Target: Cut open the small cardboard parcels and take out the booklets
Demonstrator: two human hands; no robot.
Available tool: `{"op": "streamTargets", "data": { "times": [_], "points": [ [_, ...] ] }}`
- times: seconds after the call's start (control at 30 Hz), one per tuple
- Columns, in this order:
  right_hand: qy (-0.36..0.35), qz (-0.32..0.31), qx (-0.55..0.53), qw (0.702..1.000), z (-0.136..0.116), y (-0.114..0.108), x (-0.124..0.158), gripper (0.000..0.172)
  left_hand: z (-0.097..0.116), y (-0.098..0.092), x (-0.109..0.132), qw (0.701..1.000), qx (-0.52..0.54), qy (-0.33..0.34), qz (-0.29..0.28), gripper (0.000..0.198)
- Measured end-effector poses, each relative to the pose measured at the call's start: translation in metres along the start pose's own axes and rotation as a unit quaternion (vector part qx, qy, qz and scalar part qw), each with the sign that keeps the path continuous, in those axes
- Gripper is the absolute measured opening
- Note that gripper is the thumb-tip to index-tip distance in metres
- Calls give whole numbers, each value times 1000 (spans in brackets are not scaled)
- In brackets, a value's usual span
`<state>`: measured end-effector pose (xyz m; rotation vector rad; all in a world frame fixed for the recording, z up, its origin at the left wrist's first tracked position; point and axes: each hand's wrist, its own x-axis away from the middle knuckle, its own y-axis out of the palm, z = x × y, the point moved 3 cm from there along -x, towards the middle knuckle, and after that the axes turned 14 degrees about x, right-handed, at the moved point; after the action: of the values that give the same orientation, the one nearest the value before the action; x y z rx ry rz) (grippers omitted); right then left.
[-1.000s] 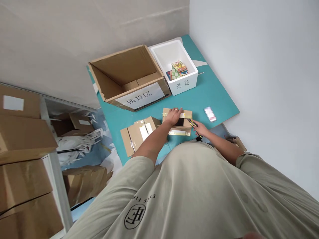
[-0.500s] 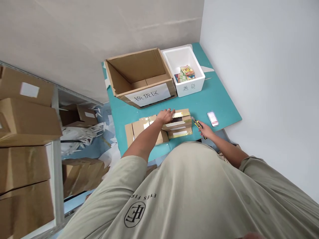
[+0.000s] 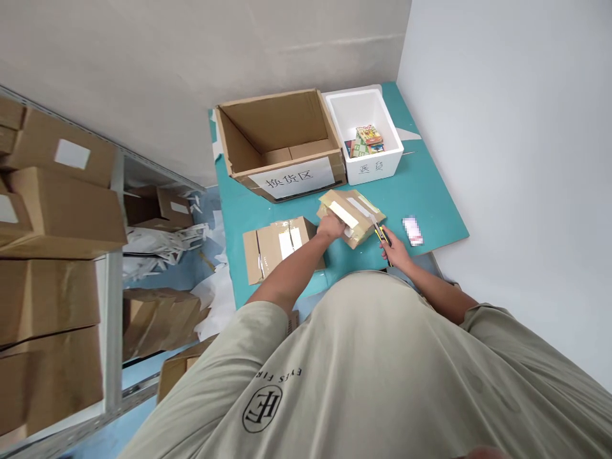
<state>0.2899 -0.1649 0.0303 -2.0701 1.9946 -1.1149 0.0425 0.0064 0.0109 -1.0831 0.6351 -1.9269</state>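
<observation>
My left hand (image 3: 331,227) is closed on the near left side of a small cardboard box (image 3: 363,237), which is tilted above the teal table. Yellowish tape and white strips run across this box. In my right hand (image 3: 396,250) is a yellow and black utility knife (image 3: 382,237), its tip pointing at the right side of the small box; whether it touches the cardboard I cannot tell. Left of my left hand lies another taped cardboard box (image 3: 272,247) with a white label, partly hidden behind my left forearm.
On the teal table (image 3: 430,204) stand a large open cardboard box (image 3: 282,131) and a white foam box (image 3: 375,167) holding several colourful packets (image 3: 369,135). A pinkish blurred item (image 3: 412,231) lies at the right. Shelves at the left carry stacked cartons (image 3: 76,210). Walls rise behind and right.
The small box, which stood with its flaps open beside the labelled box, is now lifted and turned in my left hand. The knife in my right hand is closer to it. The view has shifted slightly.
</observation>
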Motion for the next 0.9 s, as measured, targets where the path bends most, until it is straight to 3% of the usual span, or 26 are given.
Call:
{"op": "streamTargets", "data": {
  "times": [0.1, 0.17, 0.27, 0.33, 0.5, 0.7, 0.9],
  "points": [
    [-16, -12, 9, 1000, 2, 4, 5, 75, 11, 5, 7, 998, -33, 19, 50, 77],
    [-9, -14, 10, 1000, 8, 5, 8, 76, 19, 7, 11, 988, -77, 122, 54, 57],
    [7, -11, 6, 1000, 19, 2, 13, 77, 26, 12, 14, 943, -136, 303, -15, 46],
    [14, -9, 9, 1000, 27, 0, 18, 76, 26, 14, 13, 915, -163, 361, -72, 53],
    [13, -40, 60, 997, 34, -6, 29, 72, 26, 11, 2, 893, -218, 377, -115, 82],
    [-6, -59, 157, 986, 19, -14, 14, 71, 29, 9, -2, 900, -206, 373, -94, 58],
    [-20, -75, 198, 977, 5, -18, -8, 68, 25, 10, -1, 889, -228, 385, -98, 61]
  ]
}}
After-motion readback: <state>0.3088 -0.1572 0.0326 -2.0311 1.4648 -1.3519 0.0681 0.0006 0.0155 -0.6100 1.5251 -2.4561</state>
